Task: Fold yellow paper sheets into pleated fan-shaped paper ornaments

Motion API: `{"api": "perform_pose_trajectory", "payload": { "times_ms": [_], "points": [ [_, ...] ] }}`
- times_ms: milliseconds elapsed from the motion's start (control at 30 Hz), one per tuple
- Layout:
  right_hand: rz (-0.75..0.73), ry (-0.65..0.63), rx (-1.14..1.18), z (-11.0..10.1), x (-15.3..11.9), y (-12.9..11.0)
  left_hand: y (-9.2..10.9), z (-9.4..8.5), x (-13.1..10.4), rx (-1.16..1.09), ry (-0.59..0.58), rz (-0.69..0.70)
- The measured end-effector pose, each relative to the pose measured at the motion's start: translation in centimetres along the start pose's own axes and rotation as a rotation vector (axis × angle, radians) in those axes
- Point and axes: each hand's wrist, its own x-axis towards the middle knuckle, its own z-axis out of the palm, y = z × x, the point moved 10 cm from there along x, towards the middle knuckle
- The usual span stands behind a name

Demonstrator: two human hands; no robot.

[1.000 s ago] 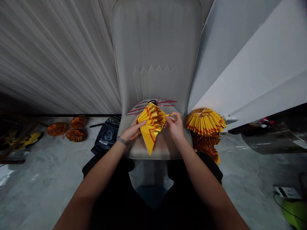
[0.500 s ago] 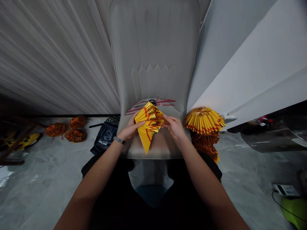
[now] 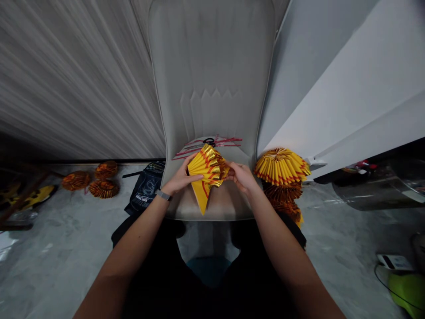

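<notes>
Left hand (image 3: 182, 179) grips pleated yellow paper (image 3: 205, 168) from side, thumb on top, likely steadying folds; right hand (image 3: 243, 177) pinches opposite edge. Paper sits above chair seat (image 3: 229, 206), scissors (image 3: 209, 141) just beyond, apparently within reach.

We have scissors (image 3: 209, 141) and strips (image 3: 229, 140) near the seat's (image 3: 232, 209) back edge, pleated paper (image 3: 206, 166) in front of them. Bag (image 3: 143, 189) just left of the seat, three paper rosettes (image 3: 104, 188) on floor (image 3: 83, 248) farther left; stacked rosettes (image 3: 281, 168) just right.
</notes>
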Motion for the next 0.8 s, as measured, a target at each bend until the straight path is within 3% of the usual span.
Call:
{"api": "perform_pose_trajectory", "payload": {
  "times_ms": [233, 500, 633, 700, 800],
  "points": [
    [-0.007, -0.046, 0.058, 0.3, -0.2, -0.2, 0.7, 0.0, 0.0, 0.053, -0.013, 0.032],
    [-0.044, 0.197, 0.013, -1.3, -0.4, -0.3, -0.5, 0.0, 0.3, 0.003, 0.022, 0.002],
    [-0.105, 0.254, 0.053, -2.0, -0.1, -0.7, -1.1, 0.4, 0.3, -0.052, 0.065, -0.044],
    [-0.128, 0.239, 0.090, -2.1, 0.0, -1.1, -1.2, 0.2, 0.3, -0.089, 0.108, -0.058],
    [-0.107, 0.118, 0.161, -1.2, 0.0, -1.4, -1.7, 0.2, 0.1, -0.179, 0.130, -0.106]
  ]
}}
